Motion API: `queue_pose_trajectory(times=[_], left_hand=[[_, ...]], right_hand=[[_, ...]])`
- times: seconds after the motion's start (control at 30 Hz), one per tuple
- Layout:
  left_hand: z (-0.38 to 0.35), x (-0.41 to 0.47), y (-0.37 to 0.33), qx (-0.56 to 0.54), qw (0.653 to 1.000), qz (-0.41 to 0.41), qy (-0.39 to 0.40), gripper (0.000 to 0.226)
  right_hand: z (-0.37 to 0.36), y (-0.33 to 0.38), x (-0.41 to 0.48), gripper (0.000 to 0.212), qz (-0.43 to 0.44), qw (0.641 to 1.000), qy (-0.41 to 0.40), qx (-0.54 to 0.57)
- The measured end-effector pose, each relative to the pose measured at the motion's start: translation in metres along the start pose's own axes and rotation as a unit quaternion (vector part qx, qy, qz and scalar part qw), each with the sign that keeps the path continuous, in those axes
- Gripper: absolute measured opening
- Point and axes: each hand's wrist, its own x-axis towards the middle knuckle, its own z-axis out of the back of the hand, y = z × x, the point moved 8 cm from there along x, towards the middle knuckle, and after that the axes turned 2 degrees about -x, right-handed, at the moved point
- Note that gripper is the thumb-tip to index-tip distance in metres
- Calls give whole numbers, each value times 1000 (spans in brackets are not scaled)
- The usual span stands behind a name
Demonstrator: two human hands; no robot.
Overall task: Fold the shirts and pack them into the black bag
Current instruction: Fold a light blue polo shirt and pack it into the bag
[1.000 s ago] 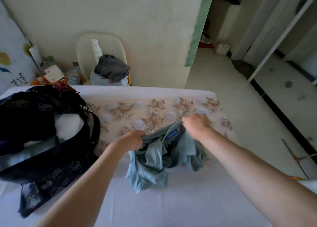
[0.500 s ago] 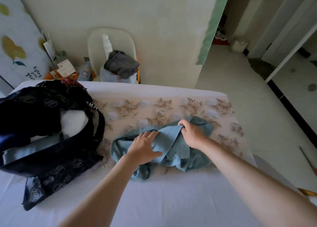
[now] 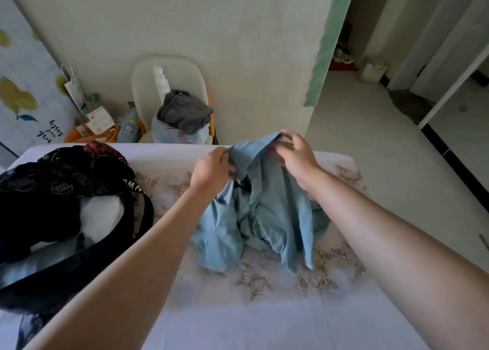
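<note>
The blue shirt [image 3: 264, 209] is up in the air at its top, and its bottom part sits in a crumpled heap on the bed [image 3: 264, 323], on the cover with the gold leaf shapes [image 3: 254, 278]. Both hands hold the top edge. The left hand [image 3: 211, 168] has its fingers [image 3: 229, 170] curled tight round the cloth on the left. The right hand [image 3: 296, 155] pinches a high fold with its fingers [image 3: 287, 135] on the right, a bit higher and farther away than the left hand. So the shirt hangs down from the fingers toward the near side, and its long way runs from the hands at the far end to the heap at the near end. The held edge goes from left to right between the two hands, which are close together. I think the hands need to move apart next, so the shirt opens out and can be laid flat for folding. The black bag [image 3: 53, 191] lies open on the left side of the bed, with other clothes already in it, and the left hand is the nearer one to it. A chair [image 3: 148, 85] with a grey cloth [image 3: 185, 114] stands past the far edge of the bed. Half a second ago the shirt lay low and bunched on the bed, with the left hand spread flat on it. Now it has been lifted up and both hands grip it.
</note>
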Motion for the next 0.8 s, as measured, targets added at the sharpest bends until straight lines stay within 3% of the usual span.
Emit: queue_pose_trajectory(times=[0.1,0.2,0.27,0.33,0.4,0.47,0.6,0.67,0.73,0.8], left_hand=[[-21,3,14,3,999,17,38,54],[-63,-25,51,112,987,7,115,64],[-90,-49,87,214,956,29,196,61],[-110,-70,120,269,924,71,263,73],[-121,-82,136,274,917,87,278,82],[-119,-78,139,248,940,76,222,64],[-88,-58,126,215,966,83,118,39],[-59,-43,121,91,985,146,17,28],[-30,-32,128,-96,960,237,-112,30],[-12,-24,131,-163,928,273,-193,43]], right_hand=[[-17,-12,1,73,28,989,72,-130],[-21,-70,-11,64,4,946,116,-301],[-23,-112,-25,56,-29,926,144,-349],[-25,-149,-36,63,-34,887,178,-424],[-27,-179,-42,79,-6,826,205,-525],[-26,-193,-39,75,24,799,198,-567],[-16,-171,-26,44,88,818,154,-547],[1,-149,-10,30,128,819,79,-554],[23,-133,4,26,152,802,-17,-577],[42,-127,12,30,138,790,-81,-592]])
